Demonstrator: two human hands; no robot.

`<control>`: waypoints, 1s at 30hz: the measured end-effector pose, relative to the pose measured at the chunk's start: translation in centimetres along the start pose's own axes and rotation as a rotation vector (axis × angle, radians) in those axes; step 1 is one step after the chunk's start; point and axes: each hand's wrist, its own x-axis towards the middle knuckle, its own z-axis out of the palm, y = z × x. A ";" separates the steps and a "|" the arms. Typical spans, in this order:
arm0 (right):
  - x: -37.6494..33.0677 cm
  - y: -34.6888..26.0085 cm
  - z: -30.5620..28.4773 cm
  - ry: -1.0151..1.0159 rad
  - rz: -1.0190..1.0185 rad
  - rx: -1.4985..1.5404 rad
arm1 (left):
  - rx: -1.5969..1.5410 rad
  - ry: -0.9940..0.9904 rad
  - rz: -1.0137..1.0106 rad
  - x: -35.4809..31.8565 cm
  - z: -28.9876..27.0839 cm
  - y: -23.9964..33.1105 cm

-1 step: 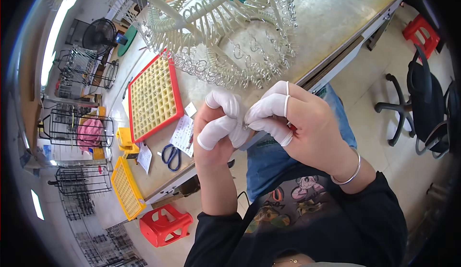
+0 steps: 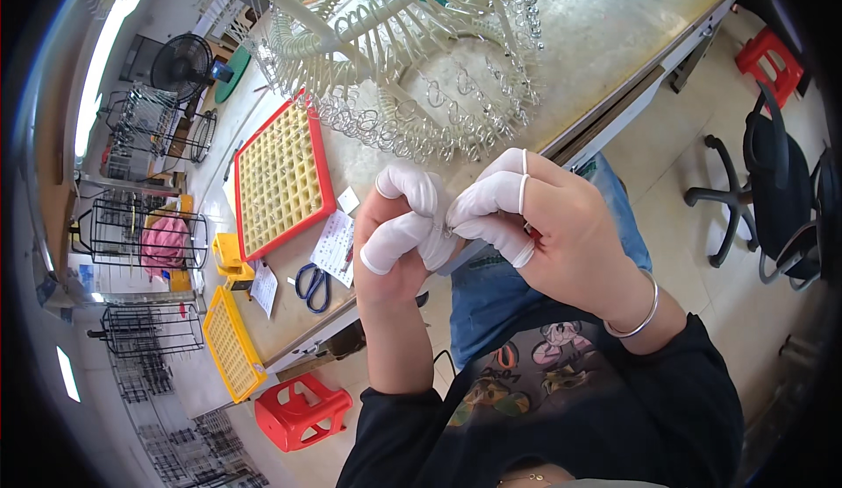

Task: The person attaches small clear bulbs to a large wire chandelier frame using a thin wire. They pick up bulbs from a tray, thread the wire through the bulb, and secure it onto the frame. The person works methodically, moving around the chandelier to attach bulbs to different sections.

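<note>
A small shiny metal piece (image 2: 450,226), its shape unclear, sits pinched by the right hand (image 2: 553,223) in thin white finger cots (image 2: 495,192), against the curled left hand (image 2: 395,242), whose grip I cannot tell, near a ribbed pale rack (image 2: 324,42) hung with wire rings (image 2: 408,147) and a red-rimmed, gridded tray (image 2: 325,172) on the table (image 2: 605,32).

- On my feed I count two grips: left grip (image 2: 395,247) and right grip (image 2: 542,214)
- one red-framed tray (image 2: 319,156)
- one yellow perforated tray (image 2: 246,341)
- two red stools (image 2: 285,413)
- one pair of blue-handled scissors (image 2: 313,288)
- one black fan (image 2: 181,63)
- one metal bangle (image 2: 647,319)
</note>
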 end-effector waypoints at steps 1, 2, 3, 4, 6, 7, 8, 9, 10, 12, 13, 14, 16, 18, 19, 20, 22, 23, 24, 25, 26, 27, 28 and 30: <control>0.0 0.1 0.1 0.004 -0.010 0.004 | -0.011 -0.003 -0.007 -0.1 0.0 0.0; 0.0 0.1 0.1 0.005 -0.013 0.002 | -0.021 -0.006 -0.014 -0.1 -0.1 0.0; 0.0 0.1 0.1 0.007 -0.017 0.000 | -0.017 -0.006 -0.014 -0.1 0.0 0.0; 0.0 0.1 0.1 0.007 -0.020 -0.001 | -0.012 -0.005 -0.015 -0.1 0.0 0.1; 0.0 0.1 0.0 -0.009 -0.025 -0.022 | -0.004 -0.008 -0.013 -0.2 0.0 0.1; 0.0 0.1 0.0 -0.016 -0.028 -0.033 | 0.000 -0.013 -0.012 -0.2 0.0 0.1; 0.1 0.0 -0.2 -0.037 -0.024 -0.042 | 0.003 -0.018 -0.010 -0.2 0.0 0.1; 0.1 -0.2 -0.4 -0.058 -0.019 -0.051 | 0.001 -0.029 -0.009 -0.2 -0.1 0.1; 0.1 -0.3 -0.5 -0.079 -0.016 -0.059 | -0.001 -0.041 -0.007 -0.2 -0.3 0.1; 0.1 -0.3 -0.4 -0.081 -0.021 -0.072 | -0.003 -0.059 -0.003 -0.2 -0.4 0.1; 0.1 -0.3 -0.4 -0.082 -0.024 -0.078 | -0.003 -0.065 0.000 -0.2 -0.4 0.1; 0.1 -0.3 -0.2 -0.064 -0.037 -0.082 | -0.003 -0.072 0.003 -0.2 -0.4 0.2; 0.1 -0.2 0.1 -0.025 -0.062 -0.092 | -0.004 -0.089 0.011 -0.3 -0.4 0.2; 0.1 -0.1 0.2 -0.019 -0.053 -0.079 | -0.008 -0.103 0.008 -0.4 -0.5 0.2; 0.1 -0.1 0.1 -0.017 -0.050 -0.074 | -0.011 -0.108 0.004 -0.5 -0.6 0.4; 0.1 -0.2 0.1 -0.023 -0.015 -0.063 | -0.014 -0.112 0.000 -0.7 -0.7 0.6; 0.1 -0.5 -0.1 -0.036 0.054 -0.041 | 0.079 -0.086 0.072 -1.0 -0.7 0.5; 0.3 -0.7 -0.3 -0.055 0.068 -0.039 | 0.125 -0.073 0.109 -1.2 -0.7 0.5; 0.4 -0.8 -0.5 -0.075 0.083 -0.036 | 0.240 -0.010 0.112 -1.5 -0.5 0.7; 0.6 -0.9 -0.8 -0.091 0.097 -0.037 | 0.354 0.049 0.113 -1.7 -0.2 1.1; 0.6 -0.9 -1.0 -0.087 0.121 -0.045 | 0.467 0.109 0.114 -2.0 0.2 1.3; 0.6 -1.0 -1.2 -0.082 0.145 -0.054 | 0.673 0.149 0.128 -2.3 0.6 1.3; 0.8 -0.9 -1.5 -0.072 0.161 -0.071 | 0.878 0.179 0.151 -2.5 0.9 1.3; 0.8 -0.5 -1.5 -0.099 0.185 0.007 | 1.217 0.229 0.221 -2.6 2.0 2.0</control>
